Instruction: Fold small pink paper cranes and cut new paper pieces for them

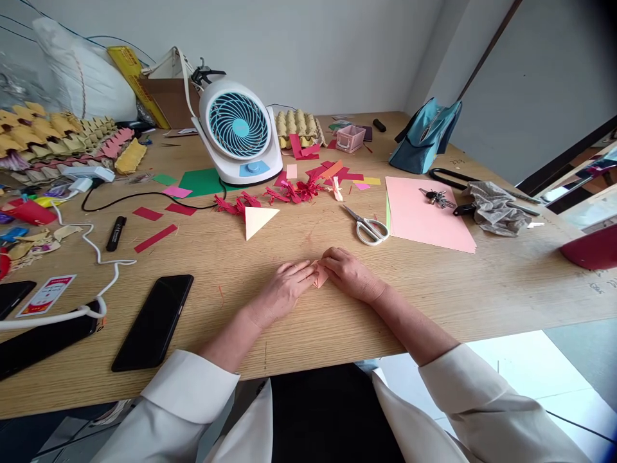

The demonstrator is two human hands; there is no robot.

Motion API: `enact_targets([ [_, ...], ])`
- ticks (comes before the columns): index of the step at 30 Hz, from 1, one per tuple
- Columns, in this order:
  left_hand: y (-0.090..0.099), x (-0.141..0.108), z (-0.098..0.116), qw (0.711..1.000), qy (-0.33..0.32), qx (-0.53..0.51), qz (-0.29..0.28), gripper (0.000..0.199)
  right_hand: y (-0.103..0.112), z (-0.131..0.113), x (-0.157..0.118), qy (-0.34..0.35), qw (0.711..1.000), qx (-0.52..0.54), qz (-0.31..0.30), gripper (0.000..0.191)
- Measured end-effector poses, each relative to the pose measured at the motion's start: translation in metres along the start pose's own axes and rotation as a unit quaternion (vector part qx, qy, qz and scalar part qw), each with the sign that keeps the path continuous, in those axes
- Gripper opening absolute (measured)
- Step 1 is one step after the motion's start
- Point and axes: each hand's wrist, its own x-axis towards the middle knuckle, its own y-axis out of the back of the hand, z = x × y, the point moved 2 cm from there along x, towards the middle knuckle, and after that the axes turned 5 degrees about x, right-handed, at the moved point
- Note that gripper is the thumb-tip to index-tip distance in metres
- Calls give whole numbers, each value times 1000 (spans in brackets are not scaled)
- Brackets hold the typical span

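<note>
A small folded piece of pink paper point(319, 276) lies on the wooden table between my two hands, creases running toward its lower point. My left hand point(284, 289) presses its left side with the fingertips, fingers held together. Curled fingers of my right hand point(348, 272) grip its upper right edge, and they hide part of the paper. Beyond the hands sits a cream paper triangle point(258, 222). White-handled scissors point(369, 227) rest partly open to the right, beside a stack of pink sheets point(429, 218).
A white fan point(238, 128) stands at the back, with crumpled red paper pieces point(303, 190) before it. At left are a black phone point(153, 321), a marker point(116, 233) and a white cable point(91, 241). Keys point(436, 197) and a blue bag point(427, 138) are at right.
</note>
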Motion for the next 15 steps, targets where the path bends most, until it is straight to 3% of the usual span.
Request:
enact_targets([
  [15,-1,-1,0,1000,-5,4,-19,58,1,-2,-3,2,1000,-1,3,20],
])
